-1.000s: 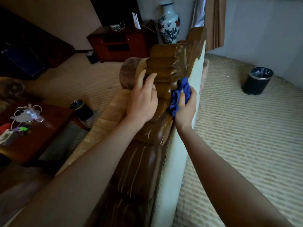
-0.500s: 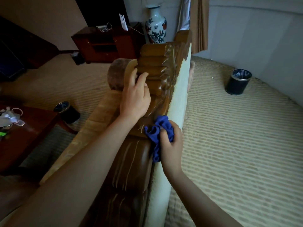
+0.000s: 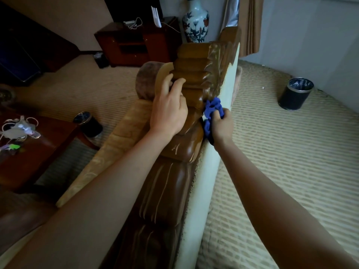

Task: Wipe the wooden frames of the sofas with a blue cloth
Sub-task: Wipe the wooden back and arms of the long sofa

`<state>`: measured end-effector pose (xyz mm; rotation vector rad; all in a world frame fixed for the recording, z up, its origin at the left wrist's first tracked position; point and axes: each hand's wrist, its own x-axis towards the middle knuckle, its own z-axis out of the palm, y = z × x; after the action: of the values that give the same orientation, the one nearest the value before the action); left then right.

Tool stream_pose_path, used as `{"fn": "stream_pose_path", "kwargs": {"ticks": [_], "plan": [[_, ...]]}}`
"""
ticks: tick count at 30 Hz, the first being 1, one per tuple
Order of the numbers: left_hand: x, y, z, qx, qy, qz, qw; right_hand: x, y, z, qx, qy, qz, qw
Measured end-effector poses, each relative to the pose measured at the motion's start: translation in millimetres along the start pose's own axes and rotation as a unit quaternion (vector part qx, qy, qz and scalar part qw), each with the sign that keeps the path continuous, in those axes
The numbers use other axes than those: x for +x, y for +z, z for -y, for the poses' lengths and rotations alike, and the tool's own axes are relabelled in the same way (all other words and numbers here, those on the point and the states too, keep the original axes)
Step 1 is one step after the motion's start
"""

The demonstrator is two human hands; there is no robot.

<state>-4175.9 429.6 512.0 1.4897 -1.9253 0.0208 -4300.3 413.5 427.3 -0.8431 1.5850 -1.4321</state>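
— Since the blue cloth (image 3: 213, 111) is bunched into a wad, how do you think it handles?

— Soft and light, I'd say. It crumples to whatever shape the fingers give it. The right hand (image 3: 221, 127) has it clenched in a fist, with one tail hanging down past the wrist, and it is pressed against the right edge of the wooden frame (image 3: 192, 88), where the carved brown wood meets the pale back panel (image 3: 206, 171) of the sofa.

— And the frame itself?

— Stiff, heavy, fixed in place; nobody lifts that. It looks glossy and likely slick, with stepped ridges and grooves where dust could lodge. A loose wad should push into those grooves better than a flat fold.

— What is the left hand (image 3: 169, 111) doing?

— It rests on top of the carved wood, fingers spread and curved over a ridge, bracing rather than pinching. It carries nothing.

— Where would you take hold of the cloth?

— At the middle of the bunch, as now, so a thick pad sits between palm and wood. The dangling tail may snag on the carved points, so gathering it in seems wise.

— Any risk to the wood?

— Little, I judge; the cloth is too soft to scratch it.
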Motion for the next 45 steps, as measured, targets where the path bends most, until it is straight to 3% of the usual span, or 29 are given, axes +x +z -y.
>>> {"fn": "stream_pose_path", "kwargs": {"ticks": [4, 9, 14, 17, 22, 26, 30, 32, 35, 38, 41, 45], "plan": [[-1.1, 2.1, 1.5, 0.012, 0.006, 0.001, 1.000, -54.6, -12.4, -11.9, -0.027, -0.029, 0.019, 0.999], [-2.8, 2.7, 1.7, 0.022, 0.008, 0.003, 1.000, -123.0, -22.0, -16.1, 0.017, -0.030, 0.049, 0.998], [-0.8, 1.4, 2.1, 0.007, -0.001, -0.009, 1.000, -86.9, -14.2, 13.2, -0.044, -0.068, 0.028, 0.996], [-1.0, 0.6, 1.7, -0.005, -0.002, -0.022, 1.000, -44.8, -6.1, 24.8, -0.115, -0.037, 0.012, 0.993], [-1.8, -0.5, 0.7, -0.022, -0.006, -0.046, 0.999, -45.2, -3.9, 32.5, -0.127, 0.012, 0.006, 0.992], [-3.9, -1.9, -1.8, -0.024, -0.009, -0.051, 0.998, -99.2, -10.3, 41.9, -0.128, -0.050, 0.020, 0.990], [-4.4, -2.2, -0.5, -0.042, 0.020, -0.047, 0.998, -136.2, -5.8, 47.7, -0.237, -0.155, 0.010, 0.959], [-5.1, -4.3, 0.6, -0.063, 0.022, -0.046, 0.997, -137.0, -4.1, 50.6, -0.242, -0.167, 0.008, 0.956], [-6.1, -7.4, 1.9, -0.089, 0.014, -0.045, 0.995, -123.5, -5.6, 49.3, -0.174, -0.148, 0.044, 0.972], [-4.5, -8.5, 1.5, -0.103, 0.008, -0.048, 0.994, -89.5, -5.8, 44.4, -0.070, -0.065, 0.058, 0.994], [-4.0, -8.1, 0.7, -0.107, 0.000, -0.047, 0.993, -46.5, -4.5, 29.2, -0.069, 0.005, 0.056, 0.996], [-2.0, -7.9, 2.6, -0.118, -0.007, -0.052, 0.992, -42.7, 3.3, 28.4, -0.053, 0.015, 0.019, 0.998]]}}
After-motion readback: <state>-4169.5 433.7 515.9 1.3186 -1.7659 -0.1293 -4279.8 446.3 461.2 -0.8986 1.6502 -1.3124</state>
